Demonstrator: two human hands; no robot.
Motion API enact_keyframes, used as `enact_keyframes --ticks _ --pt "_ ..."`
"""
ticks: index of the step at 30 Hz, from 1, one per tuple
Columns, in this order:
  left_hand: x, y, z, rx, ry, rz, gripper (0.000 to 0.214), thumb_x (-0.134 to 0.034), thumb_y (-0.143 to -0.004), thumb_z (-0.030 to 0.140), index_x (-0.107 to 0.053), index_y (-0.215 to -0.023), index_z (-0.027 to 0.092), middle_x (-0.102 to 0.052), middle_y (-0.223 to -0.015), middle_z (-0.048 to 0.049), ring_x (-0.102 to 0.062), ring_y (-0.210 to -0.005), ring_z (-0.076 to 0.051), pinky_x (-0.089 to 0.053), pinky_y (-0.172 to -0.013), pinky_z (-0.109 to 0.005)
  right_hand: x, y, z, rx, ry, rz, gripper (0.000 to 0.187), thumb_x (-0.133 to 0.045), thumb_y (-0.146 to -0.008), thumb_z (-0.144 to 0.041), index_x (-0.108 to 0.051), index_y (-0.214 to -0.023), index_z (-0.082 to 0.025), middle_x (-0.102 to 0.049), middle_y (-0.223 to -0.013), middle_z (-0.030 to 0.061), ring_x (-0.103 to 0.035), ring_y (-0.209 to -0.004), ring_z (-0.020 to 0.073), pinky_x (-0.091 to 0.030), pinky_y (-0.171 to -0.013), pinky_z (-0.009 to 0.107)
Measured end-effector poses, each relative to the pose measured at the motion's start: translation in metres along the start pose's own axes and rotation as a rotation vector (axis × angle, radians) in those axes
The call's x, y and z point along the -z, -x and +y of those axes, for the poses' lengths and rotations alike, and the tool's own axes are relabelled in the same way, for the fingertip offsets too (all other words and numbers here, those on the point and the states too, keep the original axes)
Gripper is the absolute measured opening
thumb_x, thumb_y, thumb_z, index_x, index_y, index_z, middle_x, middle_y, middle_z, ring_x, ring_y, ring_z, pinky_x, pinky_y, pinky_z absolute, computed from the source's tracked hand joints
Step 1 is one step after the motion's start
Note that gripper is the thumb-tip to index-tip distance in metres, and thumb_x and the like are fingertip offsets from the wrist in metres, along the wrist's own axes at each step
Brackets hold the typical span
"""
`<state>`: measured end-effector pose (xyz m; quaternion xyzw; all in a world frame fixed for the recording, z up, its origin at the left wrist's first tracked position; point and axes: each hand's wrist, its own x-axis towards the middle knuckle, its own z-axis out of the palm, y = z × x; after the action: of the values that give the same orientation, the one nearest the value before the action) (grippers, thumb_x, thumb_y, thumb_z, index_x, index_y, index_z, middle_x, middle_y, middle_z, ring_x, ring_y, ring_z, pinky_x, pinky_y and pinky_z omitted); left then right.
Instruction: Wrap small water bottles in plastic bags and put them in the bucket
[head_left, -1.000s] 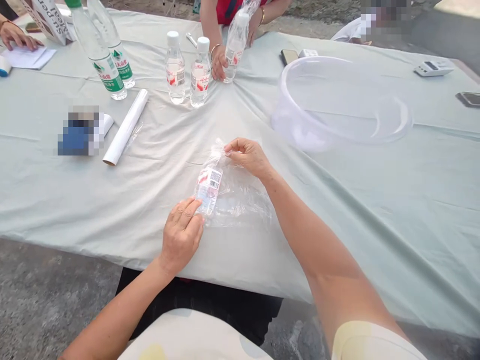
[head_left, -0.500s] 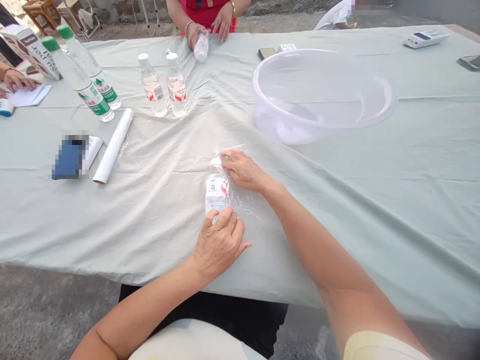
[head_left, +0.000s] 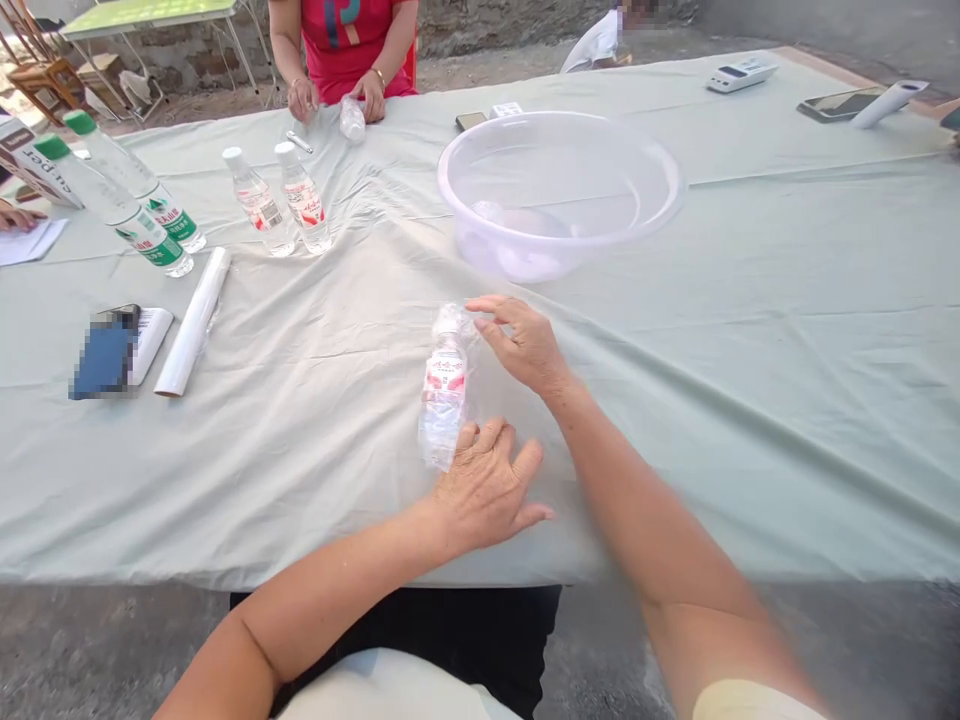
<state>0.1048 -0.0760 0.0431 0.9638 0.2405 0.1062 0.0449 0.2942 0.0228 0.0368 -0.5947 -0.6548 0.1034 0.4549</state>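
A small clear plastic bottle [head_left: 444, 378] with a red and white label lies on its side on the cloth in front of me, its cap end pointing away. Clear plastic film [head_left: 439, 440] covers it, crumpled around the cap and the base. My left hand [head_left: 487, 485] rests beside the base, fingers spread with the tips at the film and the thumb stuck out to the right. By the cap, my right hand [head_left: 521, 340] has its thumb and fingertips brought together on the loose edge of the film.
A translucent basin [head_left: 675, 190] stands beyond my right hand. To the left are a film roll [head_left: 193, 320], a blue item [head_left: 105, 355], two small bottles [head_left: 304, 200] and two green-capped bottles [head_left: 154, 240]. Across the table, a person in red handles a wrapped bottle [head_left: 352, 120].
The bottle has rolled, so another side of its label faces up, and film now covers its cap. Both hands have shifted slightly right of it. The view has swung to the right.
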Motion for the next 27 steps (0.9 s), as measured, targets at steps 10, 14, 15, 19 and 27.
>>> enact_keyframes --ticks 10,14,15,19,27 --pt "0.011 0.002 0.014 -0.085 0.615 -0.172 0.042 -0.065 -0.090 0.049 -0.060 -0.116 0.017 -0.063 -0.125 -0.0151 -0.057 -0.120 -0.030 -0.047 -0.100 -0.045 -0.017 -0.023 -0.032 -0.257 -0.043 -0.505 0.043 -0.052 -0.091 -0.042 -0.070 -0.126 -0.022 -0.063 -0.140 0.0057 -0.054 -0.134 0.0305 -0.042 -0.112 0.045" --pt "0.038 0.051 0.008 0.007 1.149 -0.228 0.021 -0.058 -0.095 0.040 -0.068 -0.097 0.021 -0.072 -0.102 -0.0066 -0.068 -0.096 -0.019 -0.054 -0.089 -0.032 -0.004 -0.007 -0.024 -0.354 -0.108 -0.406 0.049 -0.055 -0.089 -0.044 -0.063 -0.133 -0.023 -0.064 -0.136 0.0057 -0.058 -0.126 0.0296 -0.044 -0.110 0.048" --pt "0.042 0.060 0.004 0.156 1.252 -0.219 0.022 -0.058 -0.095 0.039 -0.069 -0.092 0.021 -0.073 -0.096 -0.0059 -0.068 -0.090 -0.018 -0.055 -0.083 -0.031 -0.003 -0.004 -0.023 -0.356 -0.122 -0.380 0.050 -0.055 -0.089 -0.044 -0.062 -0.133 -0.023 -0.066 -0.132 0.0060 -0.060 -0.122 0.0290 -0.045 -0.108 0.048" --pt "0.044 0.065 -0.019 0.830 1.658 -0.151 0.027 -0.060 -0.093 0.043 -0.067 -0.089 0.017 -0.072 -0.099 -0.0098 -0.071 -0.091 -0.021 -0.059 -0.073 -0.031 -0.006 0.006 -0.015 -0.362 -0.174 -0.295 0.050 -0.053 -0.091 -0.041 -0.054 -0.139 -0.024 -0.068 -0.115 0.0063 -0.066 -0.105 0.0264 -0.054 -0.096 0.046" --pt "0.028 0.043 -0.032 1.254 2.179 -0.200 0.055 -0.034 -0.102 0.054 -0.064 -0.107 0.008 -0.064 -0.127 -0.0258 -0.069 -0.110 -0.032 -0.060 -0.085 -0.047 0.003 0.031 -0.060 -0.136 -0.129 -0.065 0.053 -0.041 -0.099 -0.046 -0.034 -0.150 -0.036 -0.063 -0.118 0.0065 -0.065 -0.107 0.0254 -0.057 -0.091 0.047"
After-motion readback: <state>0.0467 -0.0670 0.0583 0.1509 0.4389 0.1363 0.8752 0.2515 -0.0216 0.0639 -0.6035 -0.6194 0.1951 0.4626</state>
